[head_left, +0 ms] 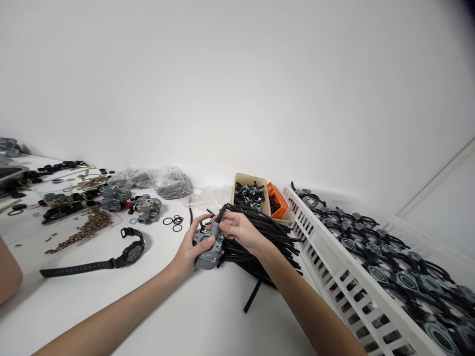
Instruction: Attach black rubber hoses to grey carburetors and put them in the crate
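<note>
My left hand [190,247] is wrapped round a grey metal carburetor [208,247] and holds it just above the white table. My right hand [239,228] pinches a short black rubber hose [221,213] whose lower end meets the top of the carburetor. Right behind both hands lies a pile of black hoses [260,232], cut to similar lengths. One loose hose piece [253,295] lies on the table under my right forearm.
A white slatted crate [334,257] on the right holds several carburetors with hoses on. Behind the pile stand a beige box [249,179] of clips and an orange basket [277,200]. To the left lie a black wristwatch [126,254], black O-rings [173,221], two more carburetors [148,207], bagged parts, brass pieces.
</note>
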A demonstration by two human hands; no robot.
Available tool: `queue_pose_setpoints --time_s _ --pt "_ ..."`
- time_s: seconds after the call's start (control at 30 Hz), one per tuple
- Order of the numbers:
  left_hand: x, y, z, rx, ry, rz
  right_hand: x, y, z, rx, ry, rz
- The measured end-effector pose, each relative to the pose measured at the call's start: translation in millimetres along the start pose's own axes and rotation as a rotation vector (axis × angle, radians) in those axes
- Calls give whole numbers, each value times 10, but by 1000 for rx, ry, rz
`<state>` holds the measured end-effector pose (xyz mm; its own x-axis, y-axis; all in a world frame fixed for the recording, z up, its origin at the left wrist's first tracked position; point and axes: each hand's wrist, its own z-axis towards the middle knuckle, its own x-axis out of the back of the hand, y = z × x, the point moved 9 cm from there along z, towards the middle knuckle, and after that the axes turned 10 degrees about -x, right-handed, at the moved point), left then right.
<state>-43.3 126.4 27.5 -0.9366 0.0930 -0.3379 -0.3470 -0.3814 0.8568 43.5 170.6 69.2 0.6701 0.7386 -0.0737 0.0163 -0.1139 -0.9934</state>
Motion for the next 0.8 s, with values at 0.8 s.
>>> queue_pose_setpoints --time_s 0.8 --pt "-5 8 -7 -2 0 -2 -10 -41 -35 -18 61 -36"
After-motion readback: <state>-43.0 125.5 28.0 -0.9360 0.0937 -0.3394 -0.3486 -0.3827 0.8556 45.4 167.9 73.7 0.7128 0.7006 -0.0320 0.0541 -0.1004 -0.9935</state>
